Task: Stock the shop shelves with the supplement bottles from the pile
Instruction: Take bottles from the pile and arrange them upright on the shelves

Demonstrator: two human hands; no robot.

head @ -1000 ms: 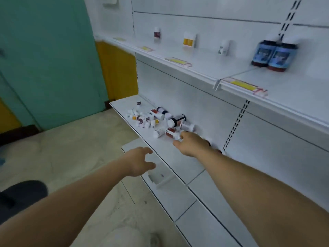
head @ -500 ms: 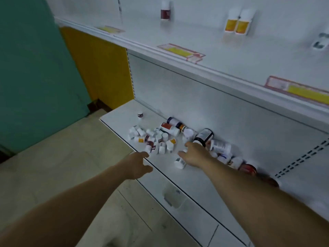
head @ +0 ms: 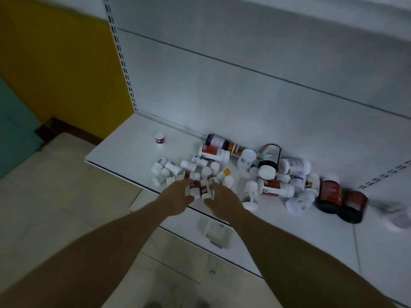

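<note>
While we look down at the low white shelf (head: 124, 152), we see a yellow wall (head: 55, 70) on the far left and a pale floor (head: 55, 207) under it. One small jar (head: 160, 138) with a white lid stands alone on the shelf, apart from the rest. Next comes the pile (head: 222, 170) of supplement bottles, lying every which way near the back panel (head: 244, 96).

Our left hand (head: 178, 195) reaches into the front of the pile. Its fingers are bent a little and touch the small white bottles (head: 169, 168), but we cannot tell if it is holding one. Just beside it, our right hand (head: 223, 198) reaches in too. Its fingers curl against a few small bottles with dark red labels (head: 199, 187) that sit between our two hands. We cannot tell if this hand has a hold on any.

Farther right lie bigger bottles. A black one with a white lid (head: 269, 161) tips toward us. White ones lie on their sides around it. Two dark jars with red labels (head: 340, 201) sit touching each other at the right end of the pile. A small white tray thing (head: 215, 233) lies on the ledge below our right hand.
</note>
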